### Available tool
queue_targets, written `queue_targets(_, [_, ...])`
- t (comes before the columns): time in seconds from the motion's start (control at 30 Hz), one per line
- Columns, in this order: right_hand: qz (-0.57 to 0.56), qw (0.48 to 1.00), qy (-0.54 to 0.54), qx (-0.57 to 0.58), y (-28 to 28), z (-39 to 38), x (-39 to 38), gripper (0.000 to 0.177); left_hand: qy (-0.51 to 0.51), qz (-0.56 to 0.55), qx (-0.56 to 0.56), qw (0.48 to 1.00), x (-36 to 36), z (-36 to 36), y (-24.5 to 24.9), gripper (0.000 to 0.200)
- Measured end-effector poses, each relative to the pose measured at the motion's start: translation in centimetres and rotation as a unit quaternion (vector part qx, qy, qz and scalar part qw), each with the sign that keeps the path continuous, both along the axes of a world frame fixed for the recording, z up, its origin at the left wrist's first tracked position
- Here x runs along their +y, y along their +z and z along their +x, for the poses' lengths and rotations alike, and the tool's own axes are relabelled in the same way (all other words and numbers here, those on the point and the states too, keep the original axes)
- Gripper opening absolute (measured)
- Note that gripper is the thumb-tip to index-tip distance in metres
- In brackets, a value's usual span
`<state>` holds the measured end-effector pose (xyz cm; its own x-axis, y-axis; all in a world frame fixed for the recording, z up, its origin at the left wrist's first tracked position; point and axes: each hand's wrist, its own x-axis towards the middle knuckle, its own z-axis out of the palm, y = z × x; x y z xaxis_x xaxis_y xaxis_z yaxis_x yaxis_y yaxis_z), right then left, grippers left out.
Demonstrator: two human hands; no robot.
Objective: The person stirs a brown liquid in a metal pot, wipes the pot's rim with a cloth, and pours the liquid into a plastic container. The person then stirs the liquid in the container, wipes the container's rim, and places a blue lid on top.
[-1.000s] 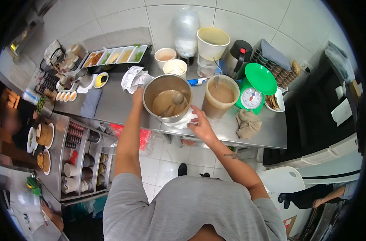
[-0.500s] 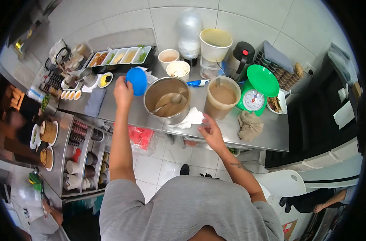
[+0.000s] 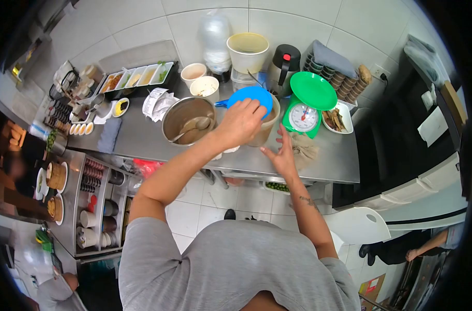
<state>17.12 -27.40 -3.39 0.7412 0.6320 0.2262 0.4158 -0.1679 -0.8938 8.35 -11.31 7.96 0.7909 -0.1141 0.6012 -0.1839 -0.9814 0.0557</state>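
Note:
My left hand holds a round blue lid flat over the mouth of a tall plastic tub of brown liquid. My right hand rests open against that tub's near right side, fingers spread. Just left of the tub stands a steel pot with brown liquid and a ladle lying in it. A white cloth lies under the pot's near edge, mostly hidden by my left arm.
A green kitchen scale stands right of the tub with a crumpled brown rag before it. Cups, a black thermos, a large bucket and condiment trays line the back. Shelves of cups sit lower left.
My left hand lifted the blue lid from left of the pot and carried it right over the tub. My right hand left the white cloth and moved to the tub's side.

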Motion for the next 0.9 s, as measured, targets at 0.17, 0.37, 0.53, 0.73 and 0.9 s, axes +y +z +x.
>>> queue_targets(0.17, [0.033, 0.996, 0.071, -0.048, 0.3, 4.0, 2.4, 0.112, -0.035, -0.008, 0.11, 0.993, 2.2, 2.1, 1.5, 0.045])
queue_targets(0.37, [0.074, 0.98, 0.182, 0.026, 0.9, 5.4, 4.3, 0.115, 0.063, -0.056, 0.259, 0.962, 3.3, 4.9, 0.3, 0.09])
queue_targets(0.53, [0.114, 0.976, 0.172, 0.067, 1.3, 4.0, 4.5, 0.114, 0.169, -0.075, 0.256, 0.949, 0.8, 5.2, -0.7, 0.09])
queue_targets(0.73, [0.109, 0.988, 0.105, 0.036, -0.3, 2.5, 4.2, 0.109, 0.331, -0.142, 0.241, 0.901, -3.5, 6.0, -1.1, 0.09])
queue_targets(0.9, [0.075, 0.99, 0.027, -0.114, 0.7, 1.9, 3.6, 0.121, 0.231, -0.094, 0.304, 0.92, -2.7, 5.2, 0.4, 0.098])
